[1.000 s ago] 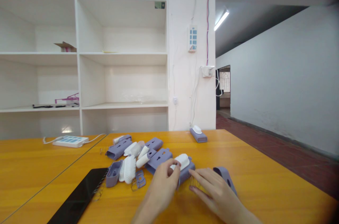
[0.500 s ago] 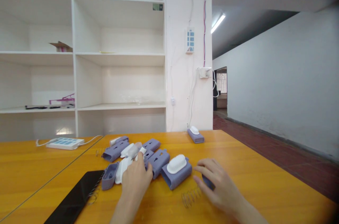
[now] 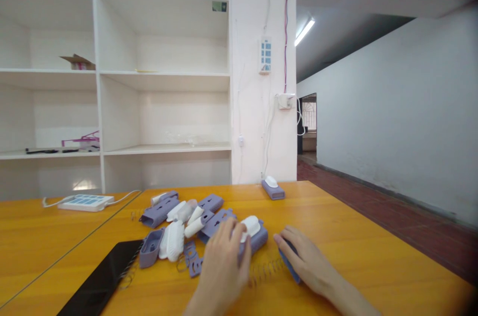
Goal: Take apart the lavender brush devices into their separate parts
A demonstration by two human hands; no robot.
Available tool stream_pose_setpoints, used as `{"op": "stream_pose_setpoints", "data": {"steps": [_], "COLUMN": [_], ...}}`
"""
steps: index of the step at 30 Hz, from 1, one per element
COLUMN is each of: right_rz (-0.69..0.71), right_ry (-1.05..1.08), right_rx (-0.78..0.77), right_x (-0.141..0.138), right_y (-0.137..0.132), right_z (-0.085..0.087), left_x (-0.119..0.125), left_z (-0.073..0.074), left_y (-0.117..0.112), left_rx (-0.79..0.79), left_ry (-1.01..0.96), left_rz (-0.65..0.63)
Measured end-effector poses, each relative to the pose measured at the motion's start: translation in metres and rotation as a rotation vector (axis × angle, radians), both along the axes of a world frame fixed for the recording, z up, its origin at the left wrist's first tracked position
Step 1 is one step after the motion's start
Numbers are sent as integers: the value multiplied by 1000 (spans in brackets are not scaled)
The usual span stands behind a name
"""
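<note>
My right hand (image 3: 308,263) rests at the table's right with its fingers over a dark blue-purple plastic piece (image 3: 290,265). Only the piece's lower edge and a bit between the fingers show. Blurred by motion, my left hand (image 3: 226,256) hovers with bent fingers in front of a purple housing (image 3: 259,238) topped by a white oval cap (image 3: 251,225). Whether it holds anything is hidden. Between my hands lies a metal coil spring (image 3: 266,270). Flat purple cut-out pieces (image 3: 192,258) lie left of my left hand, near white cylinders (image 3: 194,225).
More purple housings (image 3: 160,212) and a ribbed white part (image 3: 174,241) lie in the pile. A purple open shell (image 3: 151,248) sits by a black tablet-like slab (image 3: 102,276). One capped housing (image 3: 273,190) stands at the far edge. A white power strip (image 3: 86,202) lies left.
My left hand has left the white parts in the pile and moved right, toward the capped housing. The flat purple pieces now show. My right hand's piece is tilted and more visible.
</note>
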State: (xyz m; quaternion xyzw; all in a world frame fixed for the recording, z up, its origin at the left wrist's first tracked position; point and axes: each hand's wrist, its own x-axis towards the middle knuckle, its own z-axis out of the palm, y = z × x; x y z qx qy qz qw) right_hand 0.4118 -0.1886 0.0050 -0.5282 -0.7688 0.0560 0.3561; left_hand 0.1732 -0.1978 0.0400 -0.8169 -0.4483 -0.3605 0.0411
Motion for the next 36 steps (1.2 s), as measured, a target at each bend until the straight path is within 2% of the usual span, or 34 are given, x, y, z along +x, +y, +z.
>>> {"op": "stream_pose_setpoints", "data": {"steps": [1,3,7,12,21,28,33,36], "right_rz": [3,18,46,70,68,59,-77,-79], "right_ry": [-12,-30,-28,-57,-73,-148,-64,12], "right_rx": [10,25,37,43,55,52,43,18], "right_x": [-3,-9,-20,-33,-34,-34,-5,1], "right_y": [-1,-5,-10,-15,-17,-15,-4,-3], "right_z": [-1,-1,-2,-4,-2,1,-2,-2], "left_x": [10,29,47,47,45,41,22,1], "left_z": [-6,-19,-39,-48,-43,-38,-28,-22], "left_y": [-4,-9,-5,0,-6,-8,-11,-14], "left_rx": [-52,-127,-217,-223,-235,-265,-315,-339], "left_ry": [20,85,197,176,136,196,205,184], "left_rz": [-92,-176,-165,-120,-117,-109,-17,54]}}
